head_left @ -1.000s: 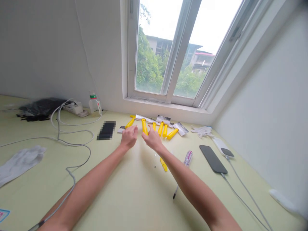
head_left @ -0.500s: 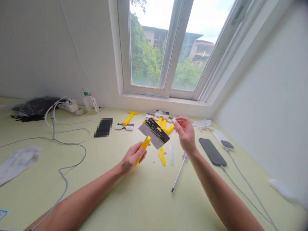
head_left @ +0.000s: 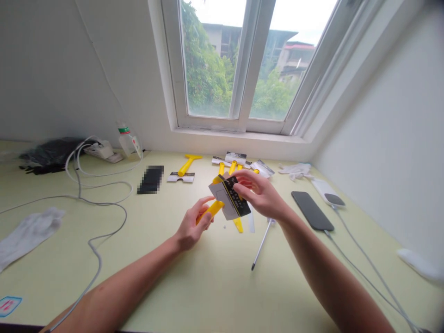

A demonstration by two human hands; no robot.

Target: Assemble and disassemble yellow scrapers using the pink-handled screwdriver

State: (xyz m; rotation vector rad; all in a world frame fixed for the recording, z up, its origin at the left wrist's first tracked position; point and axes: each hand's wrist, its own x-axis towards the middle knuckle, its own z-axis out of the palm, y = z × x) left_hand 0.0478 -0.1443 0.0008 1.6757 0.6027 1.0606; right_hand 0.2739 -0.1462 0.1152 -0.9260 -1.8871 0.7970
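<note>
My left hand (head_left: 194,223) is closed around the yellow handle of a scraper (head_left: 212,210), raised above the table. A black and grey printed card (head_left: 231,203) covers the scraper's head, and one yellow corner shows at its upper left. My right hand (head_left: 262,192) pinches the card's upper right side, thumb in front and fingers behind. Partly hidden beneath the card lie a yellow plastic piece (head_left: 238,225) and a thin pale strip (head_left: 251,222). A screwdriver (head_left: 262,245) lies below my right wrist, its handle partly covered.
Several carded yellow scrapers (head_left: 236,159) lie near the window. Another yellow scraper (head_left: 187,165) rests on a card at left. A phone (head_left: 312,210) with a cable is at right. Cables (head_left: 125,217), a bottle (head_left: 129,141) and a white glove (head_left: 33,233) occupy the left.
My right hand has moved left and down and taken hold of the card. The scraper in my left hand has tilted further right. The camera view has shifted slightly.
</note>
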